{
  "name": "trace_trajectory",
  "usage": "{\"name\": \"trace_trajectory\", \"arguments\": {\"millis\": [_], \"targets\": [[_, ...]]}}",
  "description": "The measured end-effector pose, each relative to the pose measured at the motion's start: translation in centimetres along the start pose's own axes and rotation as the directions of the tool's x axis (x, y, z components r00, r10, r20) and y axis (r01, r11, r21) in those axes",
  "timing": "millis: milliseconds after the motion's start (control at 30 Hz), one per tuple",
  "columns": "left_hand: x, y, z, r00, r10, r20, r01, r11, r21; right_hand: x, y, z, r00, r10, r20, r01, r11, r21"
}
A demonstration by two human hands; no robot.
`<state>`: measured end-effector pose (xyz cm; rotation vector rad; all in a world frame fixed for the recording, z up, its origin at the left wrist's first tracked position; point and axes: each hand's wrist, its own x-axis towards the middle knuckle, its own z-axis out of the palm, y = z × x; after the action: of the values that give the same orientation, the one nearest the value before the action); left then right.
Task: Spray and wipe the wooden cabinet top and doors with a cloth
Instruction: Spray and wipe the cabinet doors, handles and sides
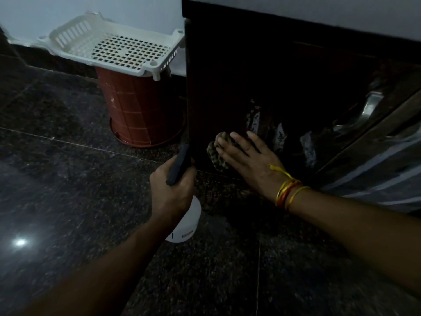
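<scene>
low on the dark cabinet door [227, 87], the right hand [248, 160] presses a patterned cloth [216, 151] flat with straight fingers. the left hand [173, 190] grips a white spray bottle [188, 226] above the floor. a white basket [114, 49] sits on an upturned red bucket [141, 110].

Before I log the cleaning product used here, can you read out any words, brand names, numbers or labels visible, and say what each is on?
No text can be read.
Spray bottle, held by the left hand: a small grey mark and a short dark line near its base, too small and blurred to read.
Cloth under the right hand, cabinet door, white basket, red bucket: no lettering visible.
</scene>
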<state>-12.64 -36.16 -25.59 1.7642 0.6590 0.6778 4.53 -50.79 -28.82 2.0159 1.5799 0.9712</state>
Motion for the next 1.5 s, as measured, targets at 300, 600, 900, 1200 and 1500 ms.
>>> {"name": "trace_trajectory", "arguments": {"millis": [300, 600, 900, 1200, 1500], "targets": [[-0.1, 0.9, 0.5, 1.0, 0.029, -0.005, -0.029, 1.0, 0.002, -0.3, 0.6, -0.6, 0.997, -0.065, 0.035, 0.065, 0.998, 0.01], [0.3, 1.6, 1.3, 0.999, 0.032, -0.015, -0.032, 0.999, -0.03, -0.9, 1.4, -0.8, 0.998, -0.044, 0.053, 0.043, 0.999, 0.013], [0.8, 2.6, 0.7, 0.998, 0.045, -0.036, -0.046, 0.999, -0.029, 1.1, 4.5, -4.9, 0.983, 0.181, -0.034, -0.181, 0.984, 0.007], [0.5, 3.5, 0.7, 0.999, 0.042, -0.031, -0.042, 0.999, -0.012, 0.5, 5.3, -5.3, 0.993, 0.114, -0.027, -0.114, 0.993, -0.008], [0.4, 4.6, 1.0, 0.999, 0.045, -0.025, -0.046, 0.998, -0.048, 1.1, 6.3, -6.9, 0.972, 0.234, -0.011, -0.233, 0.971, 0.052]]}}
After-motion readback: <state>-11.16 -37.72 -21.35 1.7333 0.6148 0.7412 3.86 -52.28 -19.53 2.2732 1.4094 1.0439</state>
